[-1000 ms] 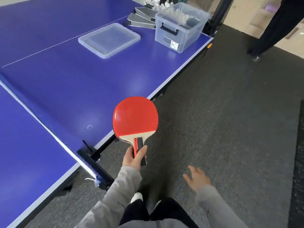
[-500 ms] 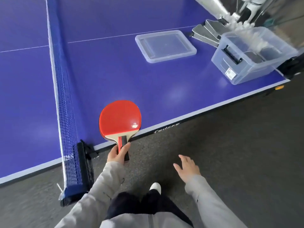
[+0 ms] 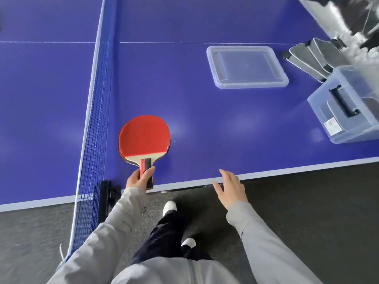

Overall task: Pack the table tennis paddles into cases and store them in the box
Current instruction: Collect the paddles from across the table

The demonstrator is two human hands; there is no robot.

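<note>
My left hand grips the handle of a red table tennis paddle, which seems to have a second paddle stacked under it. The paddles are low over the blue table, just right of the net. My right hand hovers with spread fingers at the table's near edge and holds nothing. Several grey paddle cases lie at the far right. A clear plastic storage box stands on the table's right side, partly cut off by the frame. Its clear lid lies flat further left.
The blue net and its black clamp post stand just left of my left hand. Dark carpet floor runs along the table's near edge. My legs and white shoes show below.
The view has swung round to face the table squarely. My left hand has carried the paddles from beyond the table edge to over the table. My right hand has risen to the edge.
</note>
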